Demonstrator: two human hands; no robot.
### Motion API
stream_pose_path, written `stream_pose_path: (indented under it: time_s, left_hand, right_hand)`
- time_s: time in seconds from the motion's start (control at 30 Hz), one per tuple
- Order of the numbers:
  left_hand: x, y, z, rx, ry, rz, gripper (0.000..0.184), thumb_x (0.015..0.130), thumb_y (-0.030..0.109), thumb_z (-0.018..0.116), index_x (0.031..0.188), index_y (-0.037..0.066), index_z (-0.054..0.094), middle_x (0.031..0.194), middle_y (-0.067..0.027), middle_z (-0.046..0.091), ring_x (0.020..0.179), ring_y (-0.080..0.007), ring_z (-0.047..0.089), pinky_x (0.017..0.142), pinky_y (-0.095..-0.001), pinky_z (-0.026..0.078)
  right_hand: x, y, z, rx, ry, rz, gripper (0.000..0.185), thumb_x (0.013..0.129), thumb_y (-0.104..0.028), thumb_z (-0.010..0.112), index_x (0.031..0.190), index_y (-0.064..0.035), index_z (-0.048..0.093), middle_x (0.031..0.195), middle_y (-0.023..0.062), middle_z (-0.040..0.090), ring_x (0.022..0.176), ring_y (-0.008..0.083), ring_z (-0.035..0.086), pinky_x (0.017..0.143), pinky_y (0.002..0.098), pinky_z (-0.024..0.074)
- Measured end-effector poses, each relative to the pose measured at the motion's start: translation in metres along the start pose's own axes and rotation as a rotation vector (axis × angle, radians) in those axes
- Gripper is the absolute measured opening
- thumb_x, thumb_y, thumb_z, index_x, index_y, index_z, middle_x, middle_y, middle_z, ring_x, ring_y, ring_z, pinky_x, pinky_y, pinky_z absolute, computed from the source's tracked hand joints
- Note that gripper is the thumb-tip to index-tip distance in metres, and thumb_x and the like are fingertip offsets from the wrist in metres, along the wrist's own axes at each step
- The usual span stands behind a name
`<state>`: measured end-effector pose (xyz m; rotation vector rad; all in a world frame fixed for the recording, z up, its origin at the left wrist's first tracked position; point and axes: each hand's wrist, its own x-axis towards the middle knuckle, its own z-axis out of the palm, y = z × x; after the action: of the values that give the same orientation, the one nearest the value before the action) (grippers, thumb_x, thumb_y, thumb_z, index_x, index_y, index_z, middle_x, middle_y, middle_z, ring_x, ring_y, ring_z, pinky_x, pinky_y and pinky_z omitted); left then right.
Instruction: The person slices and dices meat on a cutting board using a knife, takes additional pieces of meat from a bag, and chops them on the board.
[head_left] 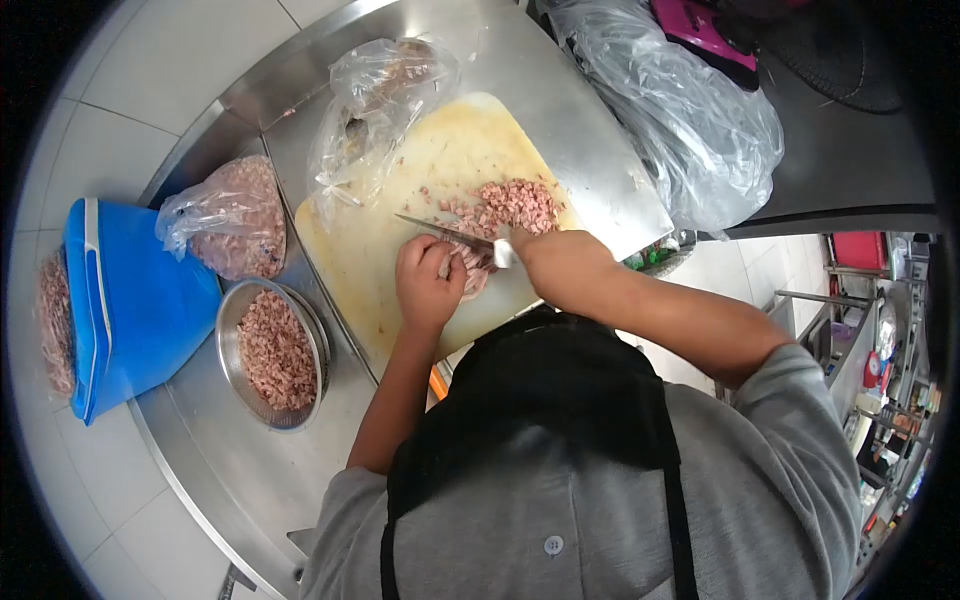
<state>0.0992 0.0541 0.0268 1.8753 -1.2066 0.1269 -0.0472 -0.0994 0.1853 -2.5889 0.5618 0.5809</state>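
A knife [445, 231] with a white handle lies over pink meat strips on the yellowed cutting board [375, 265]. My right hand [540, 262] is wrapped round its handle, the blade pointing left across the board. Just below the blade, my left hand [428, 279] has its fingers curled down on the meat strips [476, 272]. Diced meat [520, 205] is heaped above and to the right of the knife. Small crumbs of meat are scattered around the heap.
A metal colander [232, 358] of diced meat stands left of the board. Near it are a bag of meat [240, 225] and a blue container [150, 300]. An open plastic bag [365, 110] touches the board's top left. Large clear bags [690, 130] lie at upper right.
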Motion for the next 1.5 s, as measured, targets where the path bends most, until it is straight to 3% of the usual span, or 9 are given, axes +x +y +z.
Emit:
stream_pose_path:
  time_s: [0.4,0.5,0.57,0.7,0.77,1.0,1.07,1.27,1.5]
  left_hand:
    - [-0.001,0.002,-0.002,0.063,-0.046,-0.005,0.012,0.077,0.005,0.072,0.088,0.003,0.069,0.101,-0.0127,0.064,0.097,-0.0327,0.061,0.086,-0.0418,0.05]
    - [0.006,0.014,-0.018,0.075,-0.04,-0.081,0.032,0.075,0.011,0.078,0.104,0.001,0.068,0.112,-0.0165,0.062,0.101,-0.0343,0.06,0.088,-0.0413,0.051]
    - [0.014,0.028,-0.027,0.157,-0.124,-0.17,0.064,0.072,0.023,0.083,0.125,-0.003,0.059,0.126,-0.0212,0.056,0.112,-0.0379,0.055,0.097,-0.046,0.047]
    - [-0.009,0.031,-0.013,0.287,-0.286,-0.089,0.087,0.071,0.034,0.084,0.139,-0.006,0.048,0.133,-0.0245,0.051,0.121,-0.0413,0.049,0.104,-0.0517,0.04]
    - [-0.023,0.022,0.005,0.256,-0.161,-0.15,0.085,0.073,0.037,0.083,0.139,-0.005,0.049,0.132,-0.0234,0.051,0.125,-0.0419,0.046,0.109,-0.0547,0.034]
    - [-0.019,0.04,0.013,0.267,-0.18,-0.163,0.079,0.078,0.032,0.079,0.14,-0.003,0.047,0.132,-0.0221,0.051,0.124,-0.041,0.046,0.106,-0.0524,0.038]
    - [-0.015,0.056,0.001,0.073,-0.002,-0.161,0.052,0.079,0.016,0.077,0.126,0.002,0.06,0.124,-0.0202,0.057,0.117,-0.0388,0.052,0.1,-0.047,0.044]
    - [-0.011,0.025,0.006,-0.054,-0.034,0.015,0.007,0.082,0.006,0.072,0.087,0.003,0.069,0.1,-0.012,0.063,0.1,-0.0326,0.059,0.09,-0.0426,0.047]
    - [-0.008,0.018,0.01,-0.046,-0.02,0.02,0.01,0.08,0.004,0.072,0.089,0.003,0.07,0.1,-0.0111,0.063,0.098,-0.0326,0.06,0.086,-0.0426,0.05]
  right_hand:
    - [0.017,0.012,0.042,0.076,0.039,0.011,0.026,0.092,-0.009,0.053,0.116,0.0008,0.056,0.094,0.0217,0.072,0.09,0.0391,0.071,0.077,0.0482,0.0561]
    - [0.007,0.031,0.032,0.196,-0.025,0.105,0.039,0.094,-0.024,0.06,0.126,-0.001,0.056,0.109,0.0216,0.071,0.107,0.038,0.067,0.091,0.0479,0.0519]
    - [-0.001,0.04,0.033,0.192,-0.012,0.101,0.04,0.094,-0.02,0.058,0.129,-0.0013,0.055,0.113,0.0214,0.07,0.11,0.0365,0.066,0.093,0.0473,0.0519]
    - [0.0,0.041,0.034,0.204,-0.037,0.093,0.04,0.094,-0.018,0.058,0.129,0.0001,0.055,0.122,0.0222,0.067,0.119,0.0346,0.062,0.099,0.0459,0.0493]
    - [-0.003,0.043,0.036,0.19,-0.007,0.07,0.038,0.094,-0.017,0.057,0.127,0.0008,0.055,0.118,0.0227,0.068,0.115,0.0351,0.064,0.096,0.0463,0.0511]
    - [-0.009,0.025,0.045,0.018,0.046,0.077,0.027,0.092,-0.008,0.05,0.118,0.0002,0.055,0.094,0.0225,0.072,0.09,0.0399,0.071,0.079,0.0491,0.0555]
    - [-0.01,0.022,0.045,-0.003,0.045,0.054,0.027,0.092,-0.007,0.05,0.117,0.0004,0.055,0.094,0.0222,0.072,0.089,0.0396,0.071,0.077,0.0493,0.0556]
    - [-0.03,0.027,0.012,-0.042,0.063,-0.008,0.03,0.089,-0.005,0.051,0.119,-0.0013,0.054,0.09,0.0208,0.072,0.085,0.0399,0.071,0.073,0.0515,0.0554]
    - [0.008,0.015,0.044,0.021,0.095,-0.008,0.025,0.089,-0.006,0.05,0.114,-0.0029,0.056,0.087,0.0214,0.071,0.083,0.0403,0.071,0.072,0.0513,0.0557]
